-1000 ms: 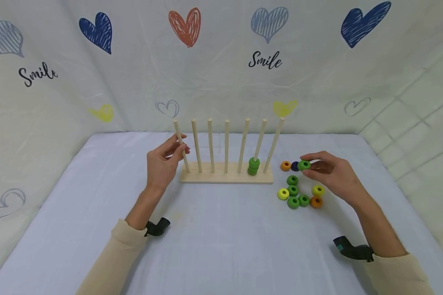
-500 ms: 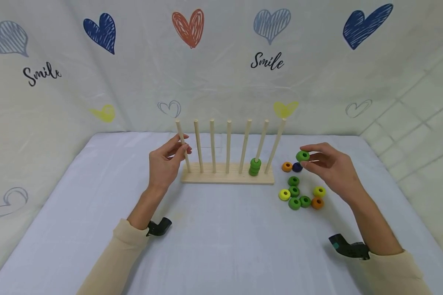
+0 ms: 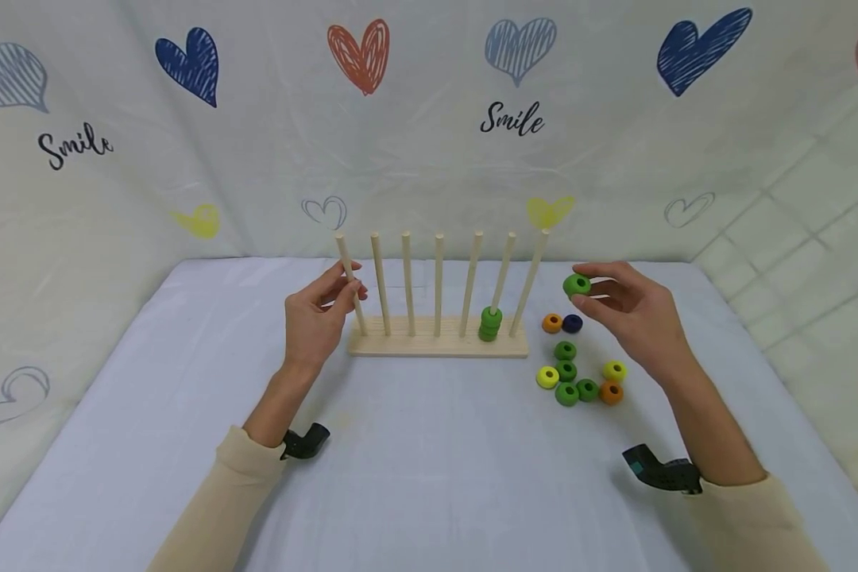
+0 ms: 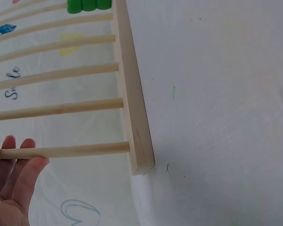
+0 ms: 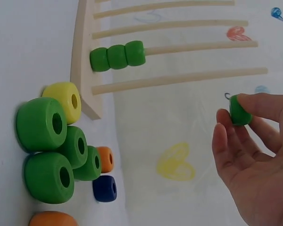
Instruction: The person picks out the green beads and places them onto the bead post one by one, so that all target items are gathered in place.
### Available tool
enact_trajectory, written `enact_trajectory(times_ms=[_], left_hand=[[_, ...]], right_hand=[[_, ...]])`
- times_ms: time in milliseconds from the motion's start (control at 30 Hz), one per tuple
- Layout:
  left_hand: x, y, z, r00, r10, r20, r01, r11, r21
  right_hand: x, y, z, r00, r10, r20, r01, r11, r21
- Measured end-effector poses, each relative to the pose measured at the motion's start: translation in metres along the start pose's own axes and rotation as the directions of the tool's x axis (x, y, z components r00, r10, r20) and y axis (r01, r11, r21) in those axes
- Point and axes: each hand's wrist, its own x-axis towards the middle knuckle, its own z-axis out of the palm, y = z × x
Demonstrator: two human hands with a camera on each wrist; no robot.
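While the left hand [image 3: 311,326] pinches the leftmost peg [image 3: 349,274] of the rack [image 3: 436,346] in the head view, the right hand [image 3: 636,314] pinches a green bead [image 3: 570,287] in the air. The bead is right of the rack and apart from it, beyond the rightmost peg [image 3: 529,282], its hole turned towards the camera. The rack's long axis runs left to right across the worktop [image 3: 436,477], pegs pointing up. "Smile" reads twice in black script on the backdrop [image 3: 415,151]. Loose beads [image 3: 566,394] lie right of the rack.

From the left wrist, thumb and fingers grip that peg near its tip; a sideways "Smile" is crossed by another peg.

From the right wrist, three green beads [image 5: 117,56] sit on the peg next to the end one; the pinched bead shows its side.
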Motion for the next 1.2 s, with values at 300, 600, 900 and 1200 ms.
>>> enact_trajectory(times_ms=[300, 600, 900, 1200], left_hand=[[0.000, 0.000, 0.000, 1.000, 0.001, 0.000, -0.001, 1.000, -0.008], [-0.002, 0.001, 0.000, 1.000, -0.008, -0.003, 0.008, 1.000, -0.009], [-0.002, 0.001, 0.000, 1.000, -0.006, -0.004, 0.006, 1.000, -0.010], [-0.002, 0.000, 0.001, 1.000, -0.007, -0.005, 0.007, 1.000, -0.010]], right_hand=[[0.004, -0.011, 0.004, 1.000, -0.012, -0.019, 0.013, 1.000, 0.018], [0.007, -0.021, 0.011, 0.999, -0.033, -0.036, 0.034, 0.999, 0.025], [0.009, -0.027, 0.019, 0.996, -0.081, -0.042, 0.082, 0.996, 0.036], [0.012, -0.031, 0.024, 0.993, -0.104, -0.062, 0.107, 0.993, 0.049]])
